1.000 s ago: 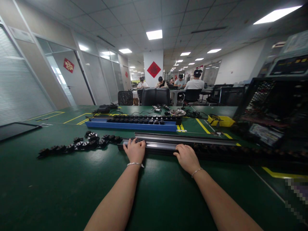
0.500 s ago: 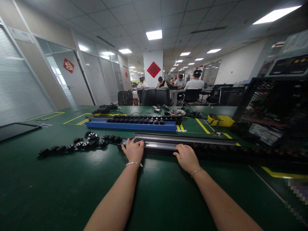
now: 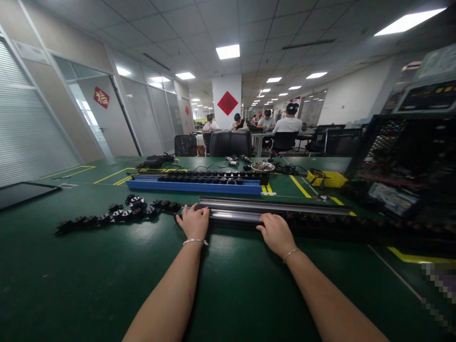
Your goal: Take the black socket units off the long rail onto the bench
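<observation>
A long black rail with a shiny metal channel (image 3: pixel 235 216) lies across the table in front of me. My left hand (image 3: pixel 194 222) is curled over its left end, fingers bent down onto it. By those fingertips sits a small dark part (image 3: pixel 201 207), mostly covered, so I cannot tell whether it is held. Further right, my right hand (image 3: pixel 278 232) grips the near edge of the same rail with bent fingers. A row of black parts (image 3: pixel 320 221) fills the channel beyond it. Left of the rail, a crooked string of black clip-like parts (image 3: pixel 121 214) rests on the table.
Behind is a second metal rail (image 3: pixel 285 205), then a blue rail (image 3: pixel 192 186) bearing rows of black parts. A metal dish (image 3: pixel 262 167), a yellow tray (image 3: pixel 327 179) and cables stand further back. An opened computer case (image 3: pixel 399 166) blocks the right side. People sit in the background.
My left hand has shifted slightly left along the rail's end. My right hand and the rails stay where they were.
</observation>
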Tool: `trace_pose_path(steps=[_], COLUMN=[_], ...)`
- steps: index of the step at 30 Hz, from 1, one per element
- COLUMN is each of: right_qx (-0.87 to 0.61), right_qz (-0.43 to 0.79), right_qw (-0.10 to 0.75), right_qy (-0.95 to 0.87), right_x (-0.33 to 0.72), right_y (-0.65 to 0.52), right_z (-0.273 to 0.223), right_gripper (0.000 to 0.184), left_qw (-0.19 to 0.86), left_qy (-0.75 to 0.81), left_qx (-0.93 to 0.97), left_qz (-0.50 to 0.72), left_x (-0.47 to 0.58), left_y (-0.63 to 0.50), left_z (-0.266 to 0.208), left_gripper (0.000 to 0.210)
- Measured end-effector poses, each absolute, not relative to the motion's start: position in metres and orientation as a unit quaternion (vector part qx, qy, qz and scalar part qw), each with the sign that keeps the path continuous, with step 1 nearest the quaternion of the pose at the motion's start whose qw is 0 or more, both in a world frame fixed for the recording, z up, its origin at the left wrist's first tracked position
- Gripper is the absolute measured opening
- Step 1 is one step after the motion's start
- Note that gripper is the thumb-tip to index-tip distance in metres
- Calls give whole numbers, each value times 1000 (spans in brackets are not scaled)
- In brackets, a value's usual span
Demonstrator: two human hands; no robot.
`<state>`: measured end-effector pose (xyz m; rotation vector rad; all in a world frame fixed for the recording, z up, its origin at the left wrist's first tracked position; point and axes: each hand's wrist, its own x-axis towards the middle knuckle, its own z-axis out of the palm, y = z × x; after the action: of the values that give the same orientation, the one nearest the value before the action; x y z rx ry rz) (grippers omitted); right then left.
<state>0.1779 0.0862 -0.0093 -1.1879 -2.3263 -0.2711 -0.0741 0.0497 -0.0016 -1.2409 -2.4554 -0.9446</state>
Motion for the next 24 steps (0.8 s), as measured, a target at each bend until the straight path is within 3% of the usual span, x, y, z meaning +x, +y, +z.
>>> trace_pose_path(steps=[24], right_qx=[-444], right_qz=[-82], right_qw=[249], right_qy=[-857], right_x=[178], right_y=[86], right_z=[-8], right_gripper=[10], left_qw=[93], left_qy=[-850], left_qx=[-392], left_qz=[-339], left_x=[-95], left_y=[51], left_z=[-2], left_gripper=[26])
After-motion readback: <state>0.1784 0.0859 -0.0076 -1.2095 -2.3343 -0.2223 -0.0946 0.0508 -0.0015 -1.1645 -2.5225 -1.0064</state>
